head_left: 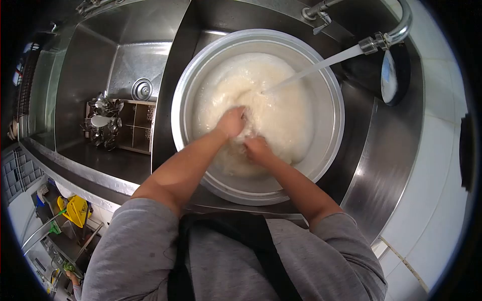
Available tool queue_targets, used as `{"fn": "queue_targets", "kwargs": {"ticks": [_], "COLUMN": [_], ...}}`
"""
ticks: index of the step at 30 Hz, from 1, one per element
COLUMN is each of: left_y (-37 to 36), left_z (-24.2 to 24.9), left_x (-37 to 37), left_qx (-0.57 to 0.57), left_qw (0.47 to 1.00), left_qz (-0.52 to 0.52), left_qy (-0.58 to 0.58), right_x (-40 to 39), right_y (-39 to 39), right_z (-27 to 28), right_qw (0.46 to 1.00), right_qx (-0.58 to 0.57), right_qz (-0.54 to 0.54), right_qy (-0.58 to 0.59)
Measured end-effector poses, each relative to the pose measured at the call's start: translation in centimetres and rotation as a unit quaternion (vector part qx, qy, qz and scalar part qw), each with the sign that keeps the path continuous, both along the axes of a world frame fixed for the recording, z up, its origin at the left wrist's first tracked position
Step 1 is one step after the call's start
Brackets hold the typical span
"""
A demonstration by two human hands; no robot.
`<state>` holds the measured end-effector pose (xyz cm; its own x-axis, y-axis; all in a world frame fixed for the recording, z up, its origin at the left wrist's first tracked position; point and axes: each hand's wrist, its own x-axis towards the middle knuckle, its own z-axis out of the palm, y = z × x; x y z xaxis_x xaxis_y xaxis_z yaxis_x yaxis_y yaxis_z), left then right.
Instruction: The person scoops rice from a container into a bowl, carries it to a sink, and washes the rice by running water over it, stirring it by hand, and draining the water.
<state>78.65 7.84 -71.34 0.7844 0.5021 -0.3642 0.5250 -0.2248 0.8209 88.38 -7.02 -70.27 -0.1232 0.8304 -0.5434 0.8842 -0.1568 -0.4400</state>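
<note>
Inside the bowl (177,108), my left hand (232,122) and right hand (258,149) touch cloudy water (287,118), fingers curled; I can't tell how tightly, or whether they grip anything.

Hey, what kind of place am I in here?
Probably a commercial kitchen's washing area: there are deep stainless-steel sinks, a wide round silver metal pot under running water, and metal cutlery in a divided rack.
</note>
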Motion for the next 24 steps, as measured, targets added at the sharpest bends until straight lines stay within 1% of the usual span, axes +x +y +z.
{"fn": "queue_targets", "kwargs": {"ticks": [1, 2, 3, 4, 5, 6, 7, 8, 9, 10, 11, 15, 17, 18, 19, 20, 21, 23, 24], "left_y": [0.9, 2.1, 3.4, 4.1, 4.4, 4.4, 4.2, 4.3, 4.4, 4.7, 4.9, 3.8, 3.6, 3.1, 2.3, 1.3, 0.4, -1.0, -1.3], "left_z": [0.5, 1.5, 2.6, 3.0, 2.7, 2.2, 1.5, -0.5, -2.4, -2.8, -3.0, 1.1, 2.0, 2.0, 1.4, 1.0, 1.0, 2.0, 2.9], "left_x": [0.5, 1.0, 1.6, 1.8, 1.7, 1.4, 0.9, 0.5, 0.3, 0.2, 0.1, -0.9, -0.9, -1.0, -1.2, -1.5, -1.9, -2.7, -3.1], "left_qx": [0.1, 0.098, 0.134, 0.168, 0.169, 0.209, 0.244, 0.275, 0.273, 0.154, 0.032, 0.041, 0.038, 0.04, 0.052, 0.062, 0.064, 0.221, 0.227], "left_qw": [0.993, 0.993, 0.99, 0.984, 0.984, 0.977, 0.969, 0.961, 0.962, 0.983, 0.975, 0.968, 0.938, 0.939, 0.943, 0.943, 0.943, 0.915, 0.914], "left_qz": [-0.003, -0.001, -0.03, -0.061, -0.058, -0.026, 0.005, 0.008, 0.008, -0.017, -0.04, -0.01, -0.052, -0.052, 0.012, 0.077, 0.078, 0.138, 0.14], "left_qy": [-0.063, -0.061, -0.036, -0.01, -0.009, -0.016, -0.022, -0.018, -0.018, 0.101, 0.217, 0.247, 0.341, 0.337, 0.328, 0.318, 0.317, 0.307, 0.305], "right_x": [0.1, 0.1, 0.1, 0.3, 0.9, 1.8, 2.6, 3.5, 4.5, 5.8, 7.4, 13.6, 16.6, 17.6, 17.6, 17.0, 16.1, 16.0, 15.6], "right_y": [0.1, 0.4, 0.9, 1.4, 2.6, 3.8, 5.1, 6.2, 7.3, 8.4, 9.4, 10.6, 9.7, 8.9, 8.5, 7.5, 6.5, 4.5, 2.9], "right_z": [-0.5, -1.0, -1.6, -3.6, -6.5, -8.4, -8.7, -8.4, -8.0, -7.7, -7.1, -5.4, -6.3, -6.7, -4.6, -1.2, 1.6, 4.1, 4.3], "right_qw": [1.0, 0.993, 0.971, 0.971, 0.992, 0.989, 0.992, 0.995, 0.995, 0.991, 0.986, 0.954, 0.938, 0.933, 0.932, 0.928, 0.924, 0.932, 0.926], "right_qx": [-0.004, 0.095, 0.193, 0.192, 0.044, -0.106, -0.122, -0.098, -0.084, -0.085, -0.088, -0.101, -0.099, -0.09, -0.087, -0.063, -0.039, -0.15, -0.148], "right_qz": [0.001, 0.067, 0.132, 0.133, 0.117, 0.098, 0.041, -0.01, -0.058, -0.09, -0.121, -0.229, -0.277, -0.291, -0.293, -0.289, -0.285, -0.267, -0.3], "right_qy": [0.001, -0.025, -0.049, -0.047, -0.032, -0.018, -0.003, -0.008, -0.017, -0.044, -0.074, -0.166, -0.184, -0.192, -0.195, -0.225, -0.252, -0.191, -0.176]}}
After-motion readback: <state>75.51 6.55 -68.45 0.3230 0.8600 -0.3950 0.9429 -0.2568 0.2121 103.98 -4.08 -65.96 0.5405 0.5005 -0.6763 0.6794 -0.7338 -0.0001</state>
